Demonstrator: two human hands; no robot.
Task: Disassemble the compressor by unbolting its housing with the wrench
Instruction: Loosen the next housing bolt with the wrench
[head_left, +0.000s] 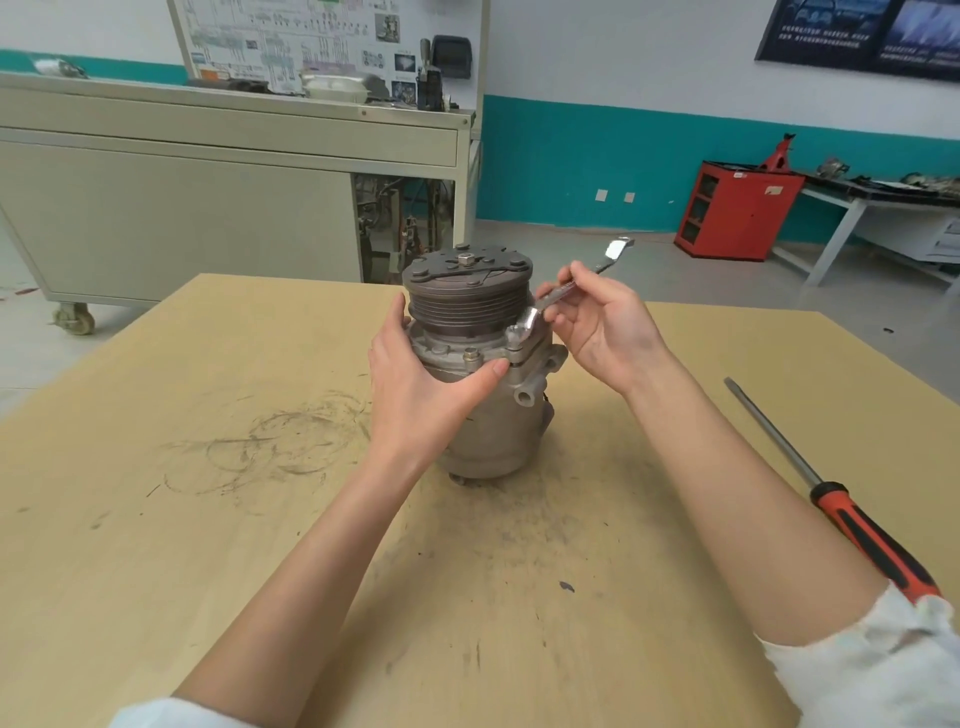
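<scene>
A grey metal compressor stands upright on the wooden table, its dark ribbed pulley on top. My left hand wraps the housing from the left, thumb across the front flange below a bolt head. My right hand pinches the shaft of a silver wrench. The wrench's lower end sits on a bolt at the flange's right side, and its other end points up and to the right.
A screwdriver with a red and black handle lies on the table at the right. Dark scuff marks cover the tabletop to the left. Behind stand a beige wheeled cabinet, a red cabinet and a bench.
</scene>
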